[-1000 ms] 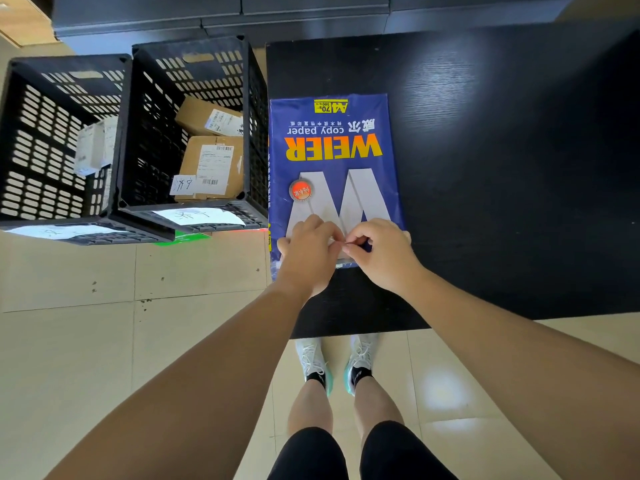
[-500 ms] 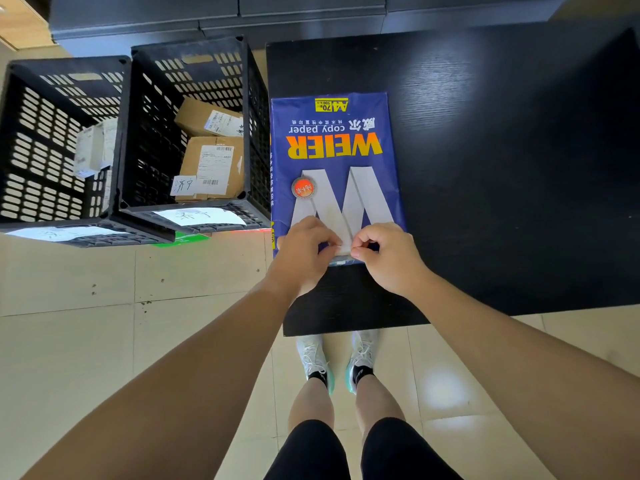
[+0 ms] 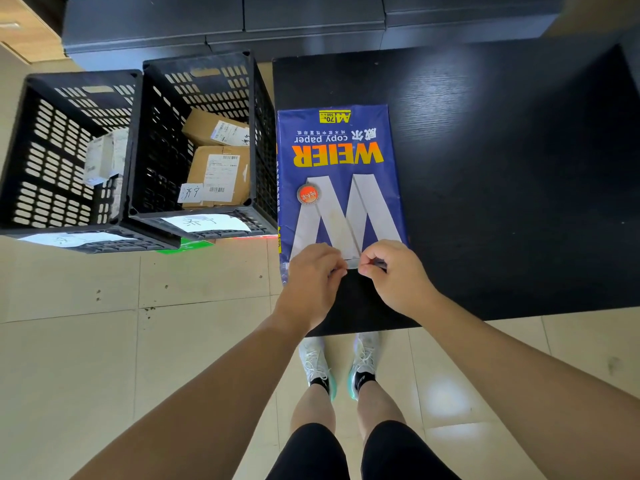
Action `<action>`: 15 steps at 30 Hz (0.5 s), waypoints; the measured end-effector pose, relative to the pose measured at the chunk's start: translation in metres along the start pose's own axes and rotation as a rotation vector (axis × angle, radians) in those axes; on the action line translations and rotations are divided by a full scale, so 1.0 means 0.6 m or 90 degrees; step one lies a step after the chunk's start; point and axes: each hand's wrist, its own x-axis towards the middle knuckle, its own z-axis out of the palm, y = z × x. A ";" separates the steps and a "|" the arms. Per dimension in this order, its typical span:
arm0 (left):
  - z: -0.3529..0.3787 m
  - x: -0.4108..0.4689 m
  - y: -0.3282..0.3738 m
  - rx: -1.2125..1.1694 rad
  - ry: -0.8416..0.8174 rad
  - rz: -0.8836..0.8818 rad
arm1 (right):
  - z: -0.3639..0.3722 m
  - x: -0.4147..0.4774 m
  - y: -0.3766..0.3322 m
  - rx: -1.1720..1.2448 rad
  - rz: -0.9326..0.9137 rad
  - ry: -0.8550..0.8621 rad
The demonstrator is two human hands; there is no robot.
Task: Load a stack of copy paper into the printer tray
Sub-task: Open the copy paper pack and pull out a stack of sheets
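A blue wrapped ream of copy paper [image 3: 337,168], printed WEIER in yellow with a large grey W, lies flat along the left edge of the black table [image 3: 502,168]. Its near end faces me. My left hand [image 3: 313,277] and my right hand [image 3: 398,275] both pinch the wrapper at that near end, fingertips a short gap apart at the middle. The wrapper end under the fingers is mostly hidden. No printer or tray is in view.
Two black slotted crates [image 3: 145,161] stand on the tiled floor left of the table; the nearer one holds cardboard parcels [image 3: 218,174]. Dark cabinets [image 3: 311,26] run along the back. My legs and shoes [image 3: 339,368] stand at the table's front edge.
My two hands have drawn slightly apart at the ream's near end, still pinching the wrapper. The ream has not shifted on the table.
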 end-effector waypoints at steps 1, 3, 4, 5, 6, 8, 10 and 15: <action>0.004 -0.006 0.001 0.011 0.012 -0.007 | 0.001 -0.004 0.002 -0.009 -0.012 0.008; 0.008 -0.016 0.005 0.029 0.037 -0.033 | 0.005 -0.011 0.006 -0.029 -0.043 0.034; 0.009 -0.020 0.007 0.038 0.044 -0.042 | 0.006 -0.014 0.006 -0.036 -0.058 0.045; 0.010 -0.023 0.008 0.046 0.043 -0.049 | 0.008 -0.017 0.007 -0.039 -0.069 0.053; 0.011 -0.027 0.009 0.050 0.039 -0.051 | 0.011 -0.020 0.009 -0.040 -0.075 0.056; 0.011 -0.034 0.007 0.053 0.023 -0.043 | 0.017 -0.028 0.013 -0.041 -0.073 0.050; 0.013 -0.043 0.007 0.064 0.000 -0.031 | 0.023 -0.037 0.020 -0.037 -0.067 0.046; 0.025 -0.063 0.005 0.080 -0.038 -0.046 | 0.042 -0.056 0.037 -0.043 -0.052 0.024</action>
